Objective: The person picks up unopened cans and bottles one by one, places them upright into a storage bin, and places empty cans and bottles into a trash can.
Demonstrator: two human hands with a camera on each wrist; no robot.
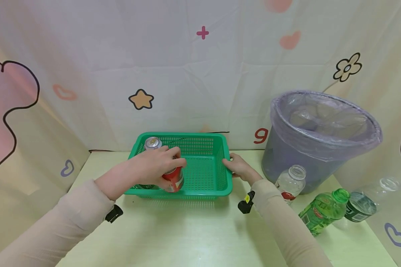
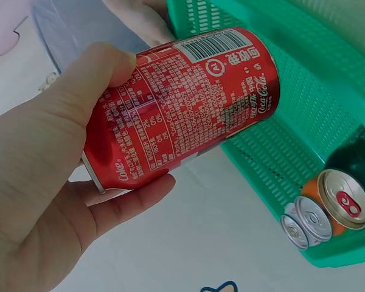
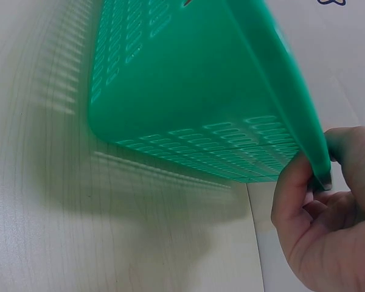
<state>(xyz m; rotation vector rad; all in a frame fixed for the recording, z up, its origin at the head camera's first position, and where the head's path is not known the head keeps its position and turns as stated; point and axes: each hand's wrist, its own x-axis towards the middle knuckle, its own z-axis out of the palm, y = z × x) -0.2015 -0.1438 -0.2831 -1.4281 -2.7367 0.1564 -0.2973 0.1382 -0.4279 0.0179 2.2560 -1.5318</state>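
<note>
A red Coca-Cola can (image 2: 188,103) is gripped between the thumb and fingers of my left hand (image 1: 158,165), over the left half of a green plastic basket (image 1: 200,193). In the left wrist view several other cans, among them one with a red pull tab (image 2: 347,198), stand together inside the basket's end. A silver-topped can (image 1: 152,142) shows behind my left hand in the head view; others there are hidden by the hand. My right hand (image 1: 239,167) holds the basket's right rim, with thumb and curled fingers around the edge in the right wrist view.
A purple bin (image 1: 287,148) with a clear liner stands at the back right. Before it are a clear bottle (image 1: 290,181), a green bottle (image 1: 324,211) and another clear bottle with a dark label (image 1: 361,205). A patterned curtain (image 1: 187,74) hangs behind the table (image 1: 187,237).
</note>
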